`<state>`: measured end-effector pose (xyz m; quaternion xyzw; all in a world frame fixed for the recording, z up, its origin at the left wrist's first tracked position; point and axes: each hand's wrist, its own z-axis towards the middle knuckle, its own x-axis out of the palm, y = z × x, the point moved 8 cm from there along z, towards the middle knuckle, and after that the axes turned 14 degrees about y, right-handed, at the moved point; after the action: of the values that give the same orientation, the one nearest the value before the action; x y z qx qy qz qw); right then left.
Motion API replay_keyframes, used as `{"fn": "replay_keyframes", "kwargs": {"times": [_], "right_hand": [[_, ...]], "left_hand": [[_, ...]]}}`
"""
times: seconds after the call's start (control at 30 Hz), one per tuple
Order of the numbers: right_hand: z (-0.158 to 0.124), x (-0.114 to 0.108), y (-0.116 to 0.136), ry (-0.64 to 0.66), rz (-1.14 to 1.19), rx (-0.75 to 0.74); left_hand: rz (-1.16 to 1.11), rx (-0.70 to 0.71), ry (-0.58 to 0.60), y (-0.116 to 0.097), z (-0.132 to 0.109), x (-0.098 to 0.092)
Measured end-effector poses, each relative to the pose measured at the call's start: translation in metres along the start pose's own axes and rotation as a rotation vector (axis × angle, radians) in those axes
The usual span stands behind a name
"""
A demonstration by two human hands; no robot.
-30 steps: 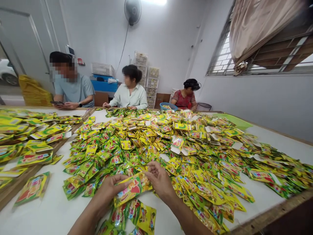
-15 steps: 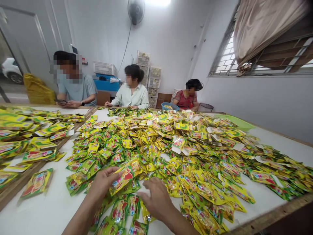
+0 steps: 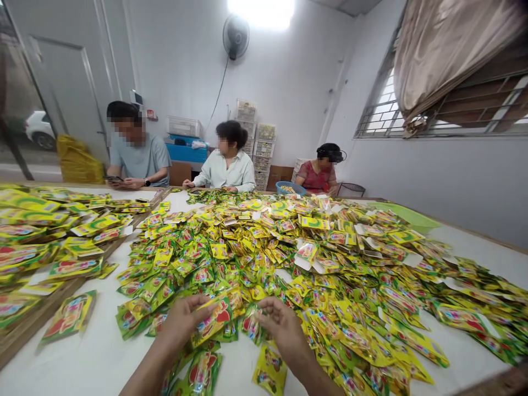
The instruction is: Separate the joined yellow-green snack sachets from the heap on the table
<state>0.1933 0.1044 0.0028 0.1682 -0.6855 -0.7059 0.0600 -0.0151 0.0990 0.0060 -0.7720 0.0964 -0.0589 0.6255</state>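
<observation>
My left hand (image 3: 185, 324) is closed around a small yellow-and-green carton (image 3: 213, 320) with a red printed shape, held tilted just above the pile. To its right, my right hand (image 3: 284, 328) pinches a green sachet (image 3: 251, 323) between thumb and fingers, close to the carton's right end. Below my hands lie a green sachet (image 3: 202, 372) and a yellow sachet (image 3: 270, 369) on the white table (image 3: 103, 352). A heap of green and yellow sachets (image 3: 193, 258) spreads in front of both hands.
Cartons, some with open flaps (image 3: 305, 258), lie across the heap. Left of a wooden divider (image 3: 45, 324) are more cartons (image 3: 25, 253). Across the table sit three people (image 3: 138, 157). A blue basin (image 3: 291, 188) and a green tray (image 3: 406, 215) stand at the far side.
My right hand, fingers apart before, has moved slightly right and now grips a green sachet. The left hand still holds the carton. The camera view has tilted up a little.
</observation>
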Motion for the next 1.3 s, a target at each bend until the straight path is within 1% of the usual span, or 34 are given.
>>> {"fn": "replay_keyframes", "kwargs": {"times": [0.07, 0.13, 0.2, 0.27, 0.33, 0.43, 0.47, 0.5, 0.6, 0.67, 0.8, 0.93, 1.07, 1.2, 1.3], "right_hand": [[0.006, -0.013, 0.002, -0.089, 0.1, -0.019], [0.01, -0.019, 0.001, -0.146, 0.152, -0.028], [0.012, -0.019, 0.001, -0.161, 0.172, -0.039], [0.012, -0.018, 0.003, -0.156, 0.171, -0.052], [0.013, -0.016, 0.006, -0.123, 0.154, -0.055], [0.017, -0.011, 0.012, -0.012, 0.08, -0.048], [0.018, -0.011, 0.014, 0.002, 0.055, -0.052], [0.019, -0.013, 0.016, -0.012, 0.041, -0.058], [0.017, -0.019, 0.02, -0.143, 0.079, -0.083], [0.016, -0.016, 0.018, -0.181, 0.126, -0.085], [0.014, -0.005, 0.007, -0.15, 0.2, -0.042], [0.011, -0.007, -0.002, -0.104, 0.222, 0.021], [0.008, -0.012, 0.003, -0.131, 0.16, 0.014], [0.006, -0.002, 0.009, -0.132, 0.073, -0.017], [0.002, 0.003, 0.011, -0.174, -0.011, -0.04]], "left_hand": [[0.002, 0.0, 0.047, -0.001, 0.0, 0.009], [-0.001, 0.003, 0.108, -0.001, -0.001, 0.018], [-0.003, -0.002, 0.165, -0.002, -0.001, 0.025], [-0.011, -0.014, 0.199, -0.002, -0.002, 0.028], [-0.024, -0.012, 0.2, -0.003, -0.002, 0.028], [-0.053, 0.012, 0.168, -0.004, -0.002, 0.027], [-0.067, 0.014, 0.162, -0.004, -0.002, 0.027], [-0.083, 0.012, 0.16, -0.003, -0.002, 0.027], [-0.12, 0.008, 0.149, 0.0, -0.001, 0.027], [-0.142, 0.015, 0.135, 0.001, -0.001, 0.026], [-0.207, 0.017, 0.123, 0.003, 0.0, 0.025], [-0.227, 0.033, 0.136, 0.002, 0.0, 0.025], [-0.169, 0.064, 0.154, -0.001, 0.0, 0.027], [-0.084, 0.071, 0.222, -0.001, 0.004, 0.034], [-0.081, 0.065, 0.24, 0.002, 0.008, 0.038]]}}
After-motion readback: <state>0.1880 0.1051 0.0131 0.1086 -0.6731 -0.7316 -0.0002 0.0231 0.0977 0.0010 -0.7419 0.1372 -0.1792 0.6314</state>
